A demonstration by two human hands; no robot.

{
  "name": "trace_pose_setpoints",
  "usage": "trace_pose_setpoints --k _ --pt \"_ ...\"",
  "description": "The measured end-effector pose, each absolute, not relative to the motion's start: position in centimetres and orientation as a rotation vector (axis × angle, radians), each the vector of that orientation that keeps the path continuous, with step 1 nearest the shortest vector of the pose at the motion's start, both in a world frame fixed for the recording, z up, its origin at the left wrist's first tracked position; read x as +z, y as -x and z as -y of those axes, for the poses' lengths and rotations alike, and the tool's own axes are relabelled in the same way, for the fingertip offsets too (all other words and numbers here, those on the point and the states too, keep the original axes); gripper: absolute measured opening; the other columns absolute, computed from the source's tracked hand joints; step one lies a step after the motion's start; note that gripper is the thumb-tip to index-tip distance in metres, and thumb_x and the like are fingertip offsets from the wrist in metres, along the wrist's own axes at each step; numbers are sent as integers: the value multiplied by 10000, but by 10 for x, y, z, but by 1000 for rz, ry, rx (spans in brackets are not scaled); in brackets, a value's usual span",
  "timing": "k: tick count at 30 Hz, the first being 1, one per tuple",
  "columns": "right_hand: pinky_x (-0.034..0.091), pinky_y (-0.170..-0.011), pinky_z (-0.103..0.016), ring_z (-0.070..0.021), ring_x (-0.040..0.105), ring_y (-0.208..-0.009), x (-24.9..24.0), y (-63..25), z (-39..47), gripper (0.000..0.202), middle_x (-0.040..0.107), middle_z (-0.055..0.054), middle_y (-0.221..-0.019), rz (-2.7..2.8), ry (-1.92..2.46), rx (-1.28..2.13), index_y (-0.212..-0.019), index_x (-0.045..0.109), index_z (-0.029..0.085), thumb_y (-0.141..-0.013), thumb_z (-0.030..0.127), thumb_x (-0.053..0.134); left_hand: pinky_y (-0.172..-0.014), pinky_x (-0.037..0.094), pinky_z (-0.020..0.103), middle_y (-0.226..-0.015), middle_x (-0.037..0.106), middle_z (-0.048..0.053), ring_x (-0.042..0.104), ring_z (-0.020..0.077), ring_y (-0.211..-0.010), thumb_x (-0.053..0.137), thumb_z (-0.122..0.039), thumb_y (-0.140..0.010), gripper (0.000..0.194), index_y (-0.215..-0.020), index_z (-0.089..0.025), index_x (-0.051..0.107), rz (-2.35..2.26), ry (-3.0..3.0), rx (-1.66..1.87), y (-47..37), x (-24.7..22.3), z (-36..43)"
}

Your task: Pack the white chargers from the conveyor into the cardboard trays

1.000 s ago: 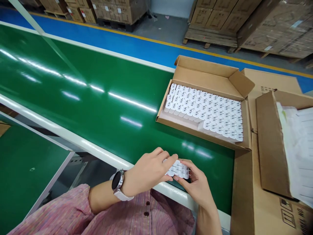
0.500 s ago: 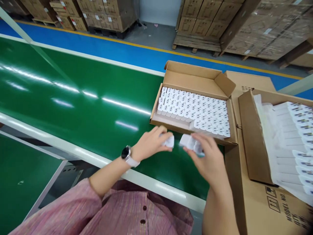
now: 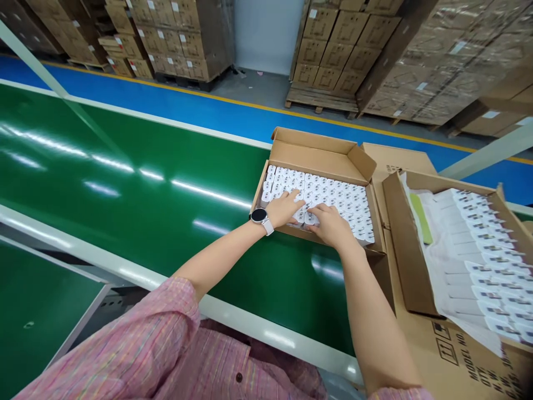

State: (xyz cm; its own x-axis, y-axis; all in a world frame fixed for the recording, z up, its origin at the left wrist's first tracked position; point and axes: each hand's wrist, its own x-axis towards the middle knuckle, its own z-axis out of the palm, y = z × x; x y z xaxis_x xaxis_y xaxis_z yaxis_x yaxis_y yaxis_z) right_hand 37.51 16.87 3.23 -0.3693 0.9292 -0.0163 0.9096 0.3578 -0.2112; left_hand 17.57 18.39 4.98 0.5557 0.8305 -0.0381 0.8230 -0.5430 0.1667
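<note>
White pieces [image 3: 333, 191] stand in close rows, metal prongs up, inside an open carton [image 3: 314, 149] at 1 o'clock from the wearer's torso. Lid raised along the carton's 12 o'clock side. Left hand [image 3: 284, 210]: at about 8 o'clock on the carton, fingers bent and fairly close together, tips down at the near-row pieces. Right hand [image 3: 331, 225]: at about 6 o'clock, index finger and thumb narrowly spaced around one near-row piece, apparently touching it. Whether either hand grips or only presses: cannot tell, contact partly hidden. Progress, by judgement: carton looks nearly filled. Rows from 10 o'clock round to 4 o'clock appear closed up. Whatever is left seems confined to the near edge between 6 and 8 o'clock, where the hands and a wristwatch [image 3: 259, 215] block the view; any gaps there cannot be counted. Second carton [image 3: 410, 250] at 2 o'clock: many prong-ended pieces [image 3: 491, 266] in rows, prongs toward 3 o'clock, so supply looks ample. Also inside it, a white liner [image 3: 438, 256] and a green strip [image 3: 420, 218] near its 10 o'clock corner. Glossy green work surface [image 3: 166, 233] runs under the near carton and out toward 10 o'clock.
</note>
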Motion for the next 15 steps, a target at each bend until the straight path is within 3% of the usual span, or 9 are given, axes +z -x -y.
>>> trace_pose_setpoints --k 3,9,12,15 --pt "520 -913 -457 -342 564 -1099 27 -380 -170 355 641 -124 -1166 2495 1699 287 -1197 701 241 -844 220 735 -852 595 367 -1499 445 143 520 320 -1310 826 -322 -869 562 -1354 -244 553 -1449 -2572 91 -175 45 -184" --pt "497 -1000 -403 -288 624 -1084 25 -395 -166 477 607 -120 -1204 2439 1679 347 -1320 653 195 -846 214 706 -911 598 388 -1560 418 131 433 334 -1418 775 -395 -907 521 -1355 -252 552 -1536 -2501 213 -166 54 -169" --pt "492 -988 -388 -287 623 -1117 34 -398 -165 538 627 -118 -1244 2446 1695 386 -1348 628 206 -818 205 720 -907 587 385 -1451 521 150 549 316 -1302 657 -381 -989 406 -1341 -197 573 -1694 -2369 283 -157 60 -158" --pt "505 -869 -388 -306 634 -1037 45 -392 -167 444 696 -106 -1134 2497 1791 352 -1217 672 224 -782 219 763 -896 567 365 -1244 627 145 662 269 -1095 540 -314 -1045 276 -1234 -135 633 -1768 -2273 278 -146 62 -150"
